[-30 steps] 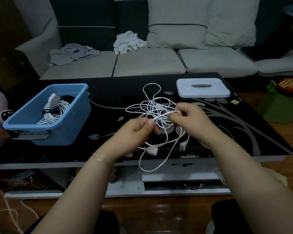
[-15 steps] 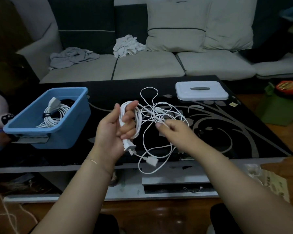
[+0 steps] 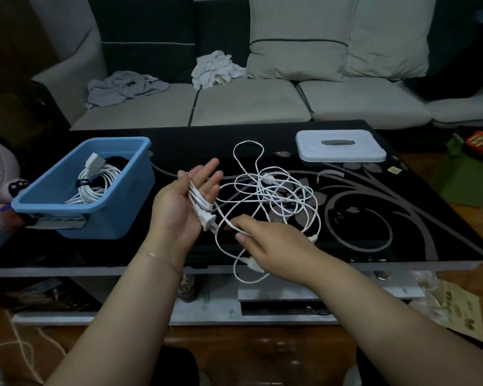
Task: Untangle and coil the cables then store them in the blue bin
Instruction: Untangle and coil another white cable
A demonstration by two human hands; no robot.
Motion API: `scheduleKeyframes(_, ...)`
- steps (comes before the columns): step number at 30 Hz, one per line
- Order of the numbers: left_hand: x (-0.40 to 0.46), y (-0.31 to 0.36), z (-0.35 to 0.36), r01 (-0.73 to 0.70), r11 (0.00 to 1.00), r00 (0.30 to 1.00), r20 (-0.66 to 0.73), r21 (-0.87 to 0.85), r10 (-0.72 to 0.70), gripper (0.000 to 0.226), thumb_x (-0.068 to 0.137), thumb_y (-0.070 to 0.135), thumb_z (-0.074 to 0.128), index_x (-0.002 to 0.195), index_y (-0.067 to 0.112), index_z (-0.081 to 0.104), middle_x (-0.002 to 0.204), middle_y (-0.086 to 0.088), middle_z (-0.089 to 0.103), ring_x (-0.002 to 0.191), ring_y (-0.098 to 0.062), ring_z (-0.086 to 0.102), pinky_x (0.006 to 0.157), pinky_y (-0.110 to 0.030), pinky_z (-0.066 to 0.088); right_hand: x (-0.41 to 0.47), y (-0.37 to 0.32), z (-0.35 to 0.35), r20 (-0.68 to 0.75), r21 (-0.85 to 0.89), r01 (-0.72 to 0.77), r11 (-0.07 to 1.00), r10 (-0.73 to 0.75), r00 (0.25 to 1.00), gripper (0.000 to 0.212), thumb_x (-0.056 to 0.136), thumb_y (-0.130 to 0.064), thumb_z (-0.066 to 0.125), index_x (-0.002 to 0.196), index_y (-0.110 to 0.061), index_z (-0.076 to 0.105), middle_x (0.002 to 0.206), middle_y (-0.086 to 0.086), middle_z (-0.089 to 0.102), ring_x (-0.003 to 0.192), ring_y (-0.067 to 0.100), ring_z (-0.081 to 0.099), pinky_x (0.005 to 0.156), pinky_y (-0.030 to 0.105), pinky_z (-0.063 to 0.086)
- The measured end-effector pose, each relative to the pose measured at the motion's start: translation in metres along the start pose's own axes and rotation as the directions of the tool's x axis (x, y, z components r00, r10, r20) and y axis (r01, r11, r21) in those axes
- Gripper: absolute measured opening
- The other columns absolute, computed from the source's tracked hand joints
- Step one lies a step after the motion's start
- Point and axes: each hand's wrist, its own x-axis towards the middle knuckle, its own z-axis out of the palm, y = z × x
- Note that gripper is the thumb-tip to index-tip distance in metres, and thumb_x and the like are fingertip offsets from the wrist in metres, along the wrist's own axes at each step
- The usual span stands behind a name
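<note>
Several loops rest on the flat, unclenched left hand [image 3: 188, 200]; right hand [image 3: 273, 246] pinching the white cable [image 3: 273, 190] could tug them off.

A home living room. A grey cushioned sofa [image 3: 248, 104] with crumpled cloths [image 3: 215, 69] stands behind a black glass floral-patterned coffee table [image 3: 374, 218].

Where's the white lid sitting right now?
In the head view, the white lid lies flat on the black table's far right part, beyond the tangled white cable.
</note>
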Motion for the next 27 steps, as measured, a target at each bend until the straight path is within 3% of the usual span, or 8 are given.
scheduleKeyframes(6,0.003,-0.011,0.000,-0.058,0.965,0.997,0.060,0.255,0.044,0.040,0.107,0.021,0.025,0.137,-0.005,0.033,0.125,-0.016,0.062,0.105,-0.028,0.068,0.083,-0.037,0.058,0.002,0.001,-0.002,-0.103,-0.130,0.071,0.989,-0.084,0.991,0.028,0.101,-0.041,0.034,0.110,-0.022,0.052,0.074,-0.008,0.052,0.071,0.022,0.054,0.058,0.032,0.030)
scheduleKeyframes(10,0.002,-0.018,0.004,-0.069,0.873,0.994,0.109,0.482,0.018,0.032,0.106,0.017,0.026,0.129,-0.001,0.041,0.122,-0.011,0.063,0.106,-0.025,0.066,0.087,-0.038,0.056,0.000,0.001,-0.006,-0.229,-0.143,0.096,0.985,-0.127,0.965,0.027,0.091,-0.046,0.033,0.074,-0.026,0.041,0.059,-0.013,0.038,0.057,0.021,0.051,0.051,0.029,0.027)
scheduleKeyframes(14,-0.003,-0.035,0.010,-0.170,0.632,0.981,0.190,0.756,0.038,0.027,0.106,0.019,0.027,0.123,0.007,0.043,0.113,-0.001,0.064,0.078,-0.009,0.068,0.064,-0.022,0.056,0.000,-0.001,-0.010,-0.250,-0.007,0.078,0.997,-0.077,0.965,0.026,0.085,-0.041,0.049,0.066,-0.028,0.038,0.057,-0.014,0.037,0.057,0.008,0.036,0.049,0.026,0.027)
scheduleKeyframes(17,-0.001,-0.039,0.008,-0.265,0.401,0.962,0.268,0.877,0.051,0.035,0.104,0.031,0.031,0.118,0.005,0.051,0.103,0.008,0.069,0.074,0.001,0.066,0.069,-0.019,0.051,0.001,-0.001,-0.012,-0.174,0.130,0.004,0.991,0.018,0.985,0.024,0.086,-0.035,0.056,0.066,-0.025,0.045,0.057,-0.011,0.045,0.058,0.011,0.046,0.055,0.032,0.040)
scheduleKeyframes(19,-0.002,-0.036,0.007,-0.310,0.294,0.949,0.313,0.904,0.037,0.060,0.098,0.056,0.027,0.111,0.006,0.057,0.099,0.009,0.067,0.084,0.004,0.064,0.076,-0.018,0.048,0.002,0.000,-0.012,-0.149,0.240,-0.038,0.970,0.075,0.986,0.018,0.083,-0.039,0.053,0.072,-0.025,0.053,0.063,-0.012,0.052,0.065,0.015,0.055,0.063,0.039,0.048)
scheduleKeyframes(22,-0.006,-0.031,0.005,-0.386,0.054,0.922,0.387,0.921,-0.003,0.109,0.064,0.094,0.001,0.110,0.011,0.055,0.101,0.003,0.064,0.094,-0.011,0.059,0.083,-0.033,0.046,0.004,0.005,-0.014,-0.057,0.341,-0.104,0.934,0.131,0.990,0.022,0.079,-0.050,0.048,0.096,-0.039,0.056,0.079,-0.009,0.067,0.076,0.013,0.064,0.073,0.040,0.053)
scheduleKeyframes(25,-0.008,-0.030,0.005,-0.417,-0.127,0.908,0.406,0.900,-0.099,0.105,0.059,0.096,-0.001,0.099,0.015,0.052,0.092,0.003,0.060,0.087,-0.015,0.058,0.079,-0.039,0.046,0.003,0.010,-0.023,-0.042,0.230,-0.139,0.963,0.153,0.987,0.023,0.076,-0.049,0.050,0.096,-0.040,0.057,0.087,-0.009,0.070,0.084,0.011,0.065,0.076,0.035,0.053)
scheduleKeyframes(27,-0.008,-0.032,0.005,-0.407,-0.163,0.910,0.383,0.899,-0.160,0.094,0.062,0.096,0.010,0.091,0.018,0.054,0.083,0.006,0.060,0.080,-0.014,0.058,0.073,-0.040,0.047,0.002,0.013,-0.031,-0.084,0.088,-0.151,0.985,0.159,0.984,0.010,0.072,-0.045,0.054,0.076,-0.036,0.056,0.073,-0.011,0.063,0.072,0.005,0.058,0.065,0.029,0.046)
